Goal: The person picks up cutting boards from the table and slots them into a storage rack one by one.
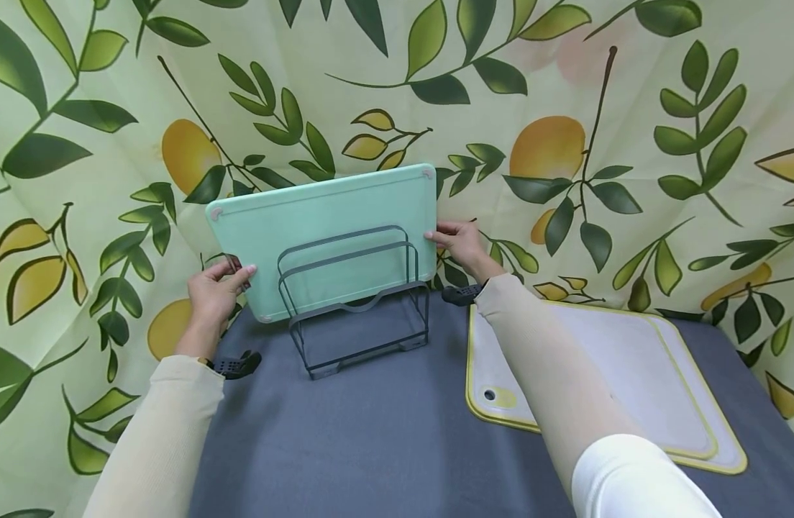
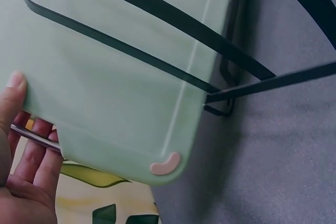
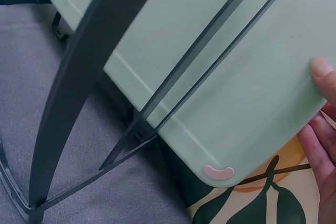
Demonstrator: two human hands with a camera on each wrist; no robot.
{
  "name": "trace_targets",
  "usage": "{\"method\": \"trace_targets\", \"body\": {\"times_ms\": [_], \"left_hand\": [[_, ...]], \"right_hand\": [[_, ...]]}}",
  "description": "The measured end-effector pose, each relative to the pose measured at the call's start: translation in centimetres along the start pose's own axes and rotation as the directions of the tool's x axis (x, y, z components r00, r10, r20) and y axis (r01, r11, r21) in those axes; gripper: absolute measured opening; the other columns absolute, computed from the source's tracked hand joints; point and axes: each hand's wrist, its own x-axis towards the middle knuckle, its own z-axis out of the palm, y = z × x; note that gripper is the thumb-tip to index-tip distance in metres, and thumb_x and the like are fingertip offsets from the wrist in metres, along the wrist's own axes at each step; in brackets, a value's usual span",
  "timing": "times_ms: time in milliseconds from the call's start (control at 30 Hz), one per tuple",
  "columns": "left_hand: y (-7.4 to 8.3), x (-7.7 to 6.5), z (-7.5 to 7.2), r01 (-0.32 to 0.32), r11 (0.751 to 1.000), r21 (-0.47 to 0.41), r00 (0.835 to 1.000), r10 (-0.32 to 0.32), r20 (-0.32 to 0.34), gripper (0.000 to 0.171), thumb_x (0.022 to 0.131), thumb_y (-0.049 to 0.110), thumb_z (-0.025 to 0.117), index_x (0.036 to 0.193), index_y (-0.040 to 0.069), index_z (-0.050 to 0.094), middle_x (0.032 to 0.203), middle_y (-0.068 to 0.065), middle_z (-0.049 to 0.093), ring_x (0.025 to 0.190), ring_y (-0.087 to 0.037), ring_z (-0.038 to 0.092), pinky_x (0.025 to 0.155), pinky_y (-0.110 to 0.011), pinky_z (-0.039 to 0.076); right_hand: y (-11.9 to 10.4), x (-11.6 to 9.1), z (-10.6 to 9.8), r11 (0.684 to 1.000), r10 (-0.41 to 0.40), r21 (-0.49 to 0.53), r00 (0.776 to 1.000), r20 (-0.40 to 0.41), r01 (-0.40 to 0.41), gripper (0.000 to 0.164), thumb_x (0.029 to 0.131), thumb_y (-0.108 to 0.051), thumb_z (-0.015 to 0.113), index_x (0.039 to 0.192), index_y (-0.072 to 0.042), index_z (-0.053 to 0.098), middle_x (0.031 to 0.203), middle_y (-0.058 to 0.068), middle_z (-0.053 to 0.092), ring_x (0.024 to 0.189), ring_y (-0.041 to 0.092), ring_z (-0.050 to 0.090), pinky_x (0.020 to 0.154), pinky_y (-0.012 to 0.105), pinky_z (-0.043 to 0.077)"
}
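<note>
A mint-green cutting board [image 1: 345, 208] stands on its long edge at the back of a dark metal rack [image 1: 364, 352], behind its front wire loops. My left hand [image 1: 216, 291] grips the board's left edge, thumb on the front face and fingers behind. In the left wrist view, a thin shiny bar [image 2: 37, 139] crosses by those fingers; what it belongs to is unclear. On the opposite edge, my right hand [image 1: 464, 248] pinches the board with its thumb in front. Pink corner pads [image 3: 218, 172] show on the board. Its lower edge is partly hidden behind the rack.
White cutting boards [image 1: 630, 360] with yellow rims lie stacked flat at the right, partly under my right forearm. A grey cloth [image 1: 371, 446] covers the table. Behind it hangs a leaf-and-fruit patterned curtain [image 1: 384, 43].
</note>
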Motion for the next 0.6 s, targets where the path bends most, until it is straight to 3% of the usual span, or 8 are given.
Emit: {"method": "trace_targets", "body": {"times_ms": [167,300,467,600], "left_hand": [[0.1,0.0,0.2,0.003,1.0,0.03,1.0,-0.002,-0.013,0.033,0.089,0.028,0.078,0.118,0.012,0.072,0.088,0.016,0.059,0.077,0.001,0.06,0.07,-0.011,0.052],[0.1,0.0,0.4,-0.016,1.0,0.021,1.0,0.017,-0.012,0.032,0.089,0.028,0.078,0.117,0.013,0.073,0.085,0.018,0.06,0.075,0.002,0.06,0.07,-0.011,0.051],[-0.1,-0.2,0.2,-0.071,0.996,0.06,0.997,0.07,0.009,0.028,0.09,0.029,0.078,0.108,0.01,0.071,0.08,0.021,0.059,0.071,0.002,0.06,0.068,-0.012,0.052],[-0.1,-0.2,-0.7,-0.097,0.99,0.102,0.995,0.093,0.036,0.04,0.091,0.033,0.077,0.118,0.006,0.068,0.081,0.024,0.059,0.075,0.005,0.06,0.067,-0.009,0.052]], "right_hand": [[-0.4,-0.2,-0.2,1.0,0.019,0.001,1.0,0.001,-0.019,0.041,0.096,-0.017,0.071,0.133,-0.003,0.066,0.137,0.018,0.064,0.121,0.029,0.065,0.104,0.041,0.053],[-0.9,-0.4,-0.7,0.999,0.033,-0.026,0.999,0.032,-0.032,0.043,0.097,-0.015,0.069,0.136,-0.001,0.062,0.14,0.02,0.062,0.124,0.03,0.064,0.106,0.04,0.052],[-1.9,-1.3,-1.7,0.984,0.052,-0.178,0.993,0.105,-0.033,0.053,0.097,-0.017,0.069,0.146,-0.004,0.053,0.146,0.019,0.057,0.132,0.031,0.058,0.111,0.044,0.048],[-3.3,-2.9,-2.7,0.96,0.029,-0.281,0.984,0.175,0.022,0.059,0.098,-0.022,0.068,0.15,-0.006,0.048,0.15,0.017,0.054,0.139,0.032,0.052,0.117,0.047,0.041]]}}
